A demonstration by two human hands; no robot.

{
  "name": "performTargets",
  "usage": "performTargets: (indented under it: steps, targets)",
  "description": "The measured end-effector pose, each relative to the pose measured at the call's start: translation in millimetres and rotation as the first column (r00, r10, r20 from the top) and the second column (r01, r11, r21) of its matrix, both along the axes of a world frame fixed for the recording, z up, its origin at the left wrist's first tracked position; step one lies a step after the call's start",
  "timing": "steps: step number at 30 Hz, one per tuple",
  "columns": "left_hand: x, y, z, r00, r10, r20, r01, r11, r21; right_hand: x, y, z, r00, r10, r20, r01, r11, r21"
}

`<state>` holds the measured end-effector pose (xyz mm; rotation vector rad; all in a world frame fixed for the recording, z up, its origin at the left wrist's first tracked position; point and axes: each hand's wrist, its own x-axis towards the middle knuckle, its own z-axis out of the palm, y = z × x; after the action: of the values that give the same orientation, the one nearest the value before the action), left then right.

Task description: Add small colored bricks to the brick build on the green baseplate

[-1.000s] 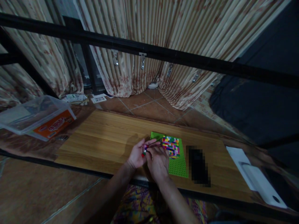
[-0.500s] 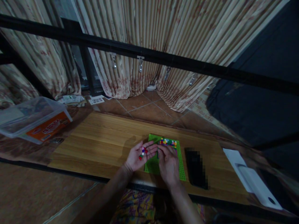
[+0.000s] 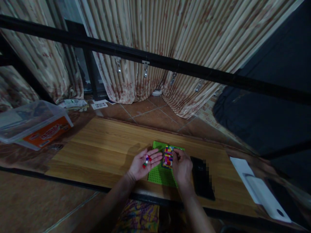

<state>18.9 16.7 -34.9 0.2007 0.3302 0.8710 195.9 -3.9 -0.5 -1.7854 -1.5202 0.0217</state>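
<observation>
My left hand point(image 3: 141, 164) is held palm up with its fingers stretched out, left of the green baseplate point(image 3: 161, 176). Several small toy bricks point(image 3: 147, 160), red, white, purple and green among them, lie loose on that palm. On the baseplate sits a block of many-coloured bricks point(image 3: 167, 156). My right hand point(image 3: 182, 165) is closed, its thumb and fingertips pinched together at the right side of this block. Whatever is between those fingertips is hidden. The hand also covers the right part of the baseplate.
A black phone-like slab point(image 3: 202, 178), partly pixelated, lies right of my right hand. White flat objects point(image 3: 264, 194) are at the wooden tabletop's point(image 3: 97, 145) right end. A clear plastic box point(image 3: 36, 123) with an orange label stands far left. A dark bar point(image 3: 155, 58) crosses beyond the table.
My right hand has moved right, away from my left fingertips to the right side of the brick block, uncovering more of it. My left hand keeps nearly the same place.
</observation>
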Motion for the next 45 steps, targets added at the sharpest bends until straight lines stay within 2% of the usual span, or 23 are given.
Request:
performTargets:
  steps: [5, 13, 19, 24, 29, 41, 45]
  targets:
    - [1.1, 0.2, 1.4, 0.999, -0.002, -0.039, 0.000, 0.999, -0.032, -0.5, 2.9, -3.9, 0.999, -0.001, -0.042, 0.003, 0.999, 0.040]
    - [1.9, 0.2, 0.9, 0.999, -0.006, -0.031, 0.005, 0.999, -0.033, 2.7, 0.3, -2.3, 0.997, 0.013, -0.077, -0.010, 1.000, 0.030]
    - [2.1, 0.2, 1.7, 1.000, -0.011, -0.027, 0.010, 0.999, -0.034, 5.3, -2.7, -1.6, 0.990, -0.026, -0.140, 0.031, 0.999, 0.033]
    - [2.3, -0.1, 1.0, 1.000, -0.006, -0.018, 0.005, 0.999, -0.044, 2.9, -4.4, -3.1, 0.983, -0.006, -0.185, 0.026, 0.994, 0.109]
    - [1.9, 0.5, -2.1, 1.000, -0.014, -0.007, 0.014, 0.999, -0.033, -1.8, -3.9, -4.7, 0.984, 0.072, -0.164, -0.050, 0.990, 0.135]
    - [1.8, -0.2, -4.1, 0.999, -0.022, 0.025, 0.022, 1.000, -0.014, -3.3, -3.5, -4.4, 0.995, 0.048, -0.089, -0.039, 0.994, 0.106]
    - [1.6, -0.5, -3.4, 0.999, -0.023, 0.024, 0.024, 1.000, -0.007, -1.4, -2.6, -3.4, 0.992, 0.052, -0.117, -0.040, 0.995, 0.097]
